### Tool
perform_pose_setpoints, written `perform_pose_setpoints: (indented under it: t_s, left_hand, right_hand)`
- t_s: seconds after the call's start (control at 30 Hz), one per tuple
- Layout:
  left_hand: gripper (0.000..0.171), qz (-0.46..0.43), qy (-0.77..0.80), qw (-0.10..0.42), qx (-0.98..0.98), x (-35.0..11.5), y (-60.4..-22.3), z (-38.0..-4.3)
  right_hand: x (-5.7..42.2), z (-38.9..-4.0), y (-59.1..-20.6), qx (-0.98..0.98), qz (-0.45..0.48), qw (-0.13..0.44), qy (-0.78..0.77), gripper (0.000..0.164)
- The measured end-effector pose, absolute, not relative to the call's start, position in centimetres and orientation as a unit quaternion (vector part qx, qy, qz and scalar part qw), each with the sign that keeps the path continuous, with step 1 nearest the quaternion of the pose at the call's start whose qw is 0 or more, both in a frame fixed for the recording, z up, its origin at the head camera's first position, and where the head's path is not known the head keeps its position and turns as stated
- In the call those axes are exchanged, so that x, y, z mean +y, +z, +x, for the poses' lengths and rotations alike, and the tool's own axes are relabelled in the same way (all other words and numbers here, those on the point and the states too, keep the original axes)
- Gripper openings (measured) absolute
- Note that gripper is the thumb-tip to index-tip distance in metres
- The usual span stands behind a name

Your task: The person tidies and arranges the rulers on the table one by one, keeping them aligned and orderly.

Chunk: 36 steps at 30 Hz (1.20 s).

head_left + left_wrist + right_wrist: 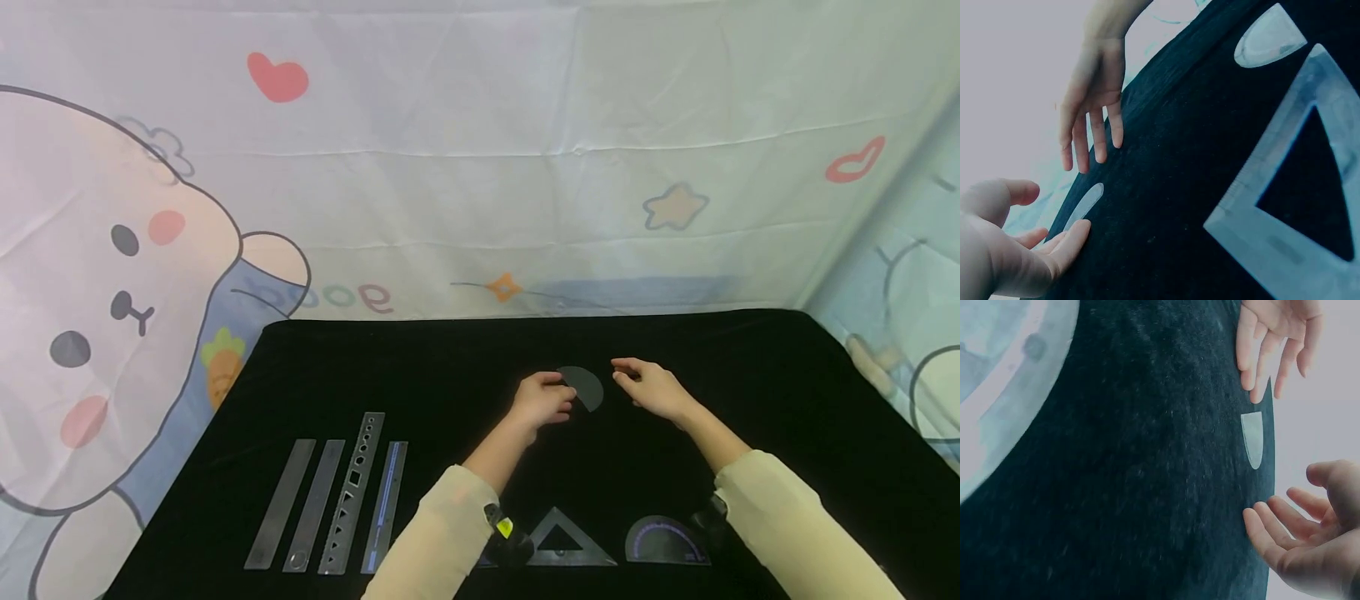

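Black cloth covers the bench [750, 358], and on it, toward the far side from the person, lies a small clear semicircular protractor [585, 386]. Taking that protractor as the landmark: the left hand [542, 398] sits just to its left, fingertips at or touching its near-left edge, though the head view does not settle whether there is contact. The right hand [651, 387] hovers just to its right, a small gap apart. So the piece lies between the two hands, the left one nearer. Its straight edge runs slantwise, from far-left to near-right, with the curved side toward the right hand.

Both hands show a loose, spread grip, holding nothing; in the left wrist view the left hand's fingers [1066, 247] lie relaxed beside the clear piece.

Nearer the person than the protractor lie a clear triangle [570, 542] and a larger protractor [666, 542]. Well to its near-left, four rulers [330, 504] lie side by side, long axes running away from the person.
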<state>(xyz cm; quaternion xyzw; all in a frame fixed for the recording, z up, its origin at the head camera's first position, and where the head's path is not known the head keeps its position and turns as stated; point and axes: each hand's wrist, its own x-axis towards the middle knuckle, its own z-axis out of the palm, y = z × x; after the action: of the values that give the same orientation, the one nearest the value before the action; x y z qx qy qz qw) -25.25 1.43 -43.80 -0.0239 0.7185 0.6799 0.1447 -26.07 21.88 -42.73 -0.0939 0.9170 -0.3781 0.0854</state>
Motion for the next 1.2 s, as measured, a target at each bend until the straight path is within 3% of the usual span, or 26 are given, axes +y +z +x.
perform_pose_setpoints:
  t_s: [0.8,1.2]
  left_hand:
    - [0.043,-0.058,0.694,0.150,0.702,2.0,-43.5,-25.7]
    - [0.038,-0.074,0.712,0.144,0.683,2.2,-43.7,-25.6]
  right_hand:
    - [19.0,-27.0,-42.7,0.921,-0.098,0.101,-0.362,0.046]
    - [19.0,-26.8,-43.1,0.858,-0.024,0.134,-0.496,0.047]
